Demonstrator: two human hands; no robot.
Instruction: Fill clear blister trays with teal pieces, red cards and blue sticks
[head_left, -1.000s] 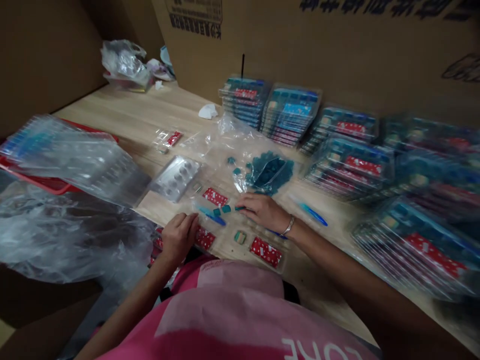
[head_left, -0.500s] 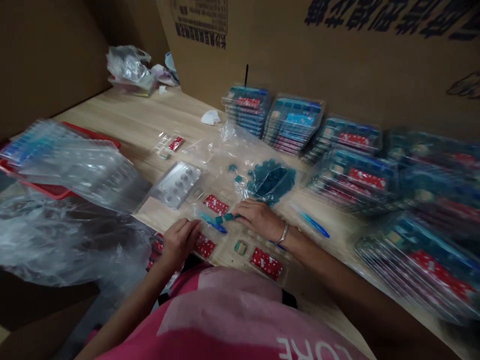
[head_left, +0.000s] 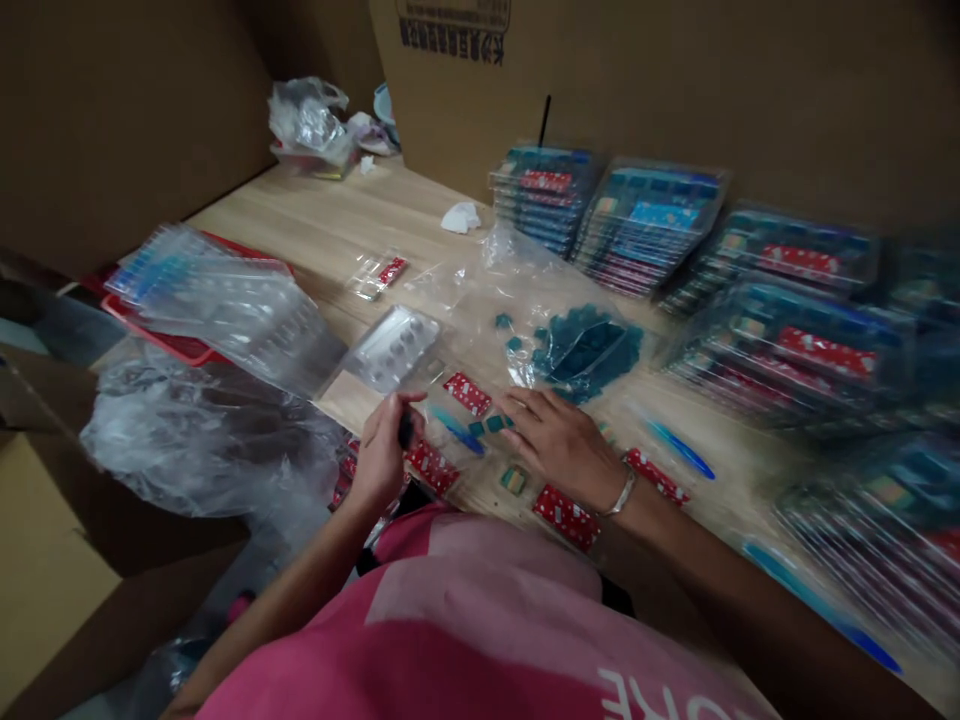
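Note:
My left hand is curled at the near side of the table, around something dark that I cannot make out. A red patterned card lies beside it in clear plastic. My right hand is stretched out low over clear trays, its fingers slightly apart. Close to its fingertips are small teal cubes in a row. Between the hands lies a blue pen, with another red card just beyond. Under the right hand sit a small tan-and-green block and a red card.
A clear bag spills a heap of teal cubes. Stacks of filled clear trays stand along the right and back. Nested clear trays rest in a red basket at left. Loose pens lie at right.
The view has turned left, so things sit farther right. My right hand has come off the teal cubes and its fingers have spread. My left hand remains curled near the red card.

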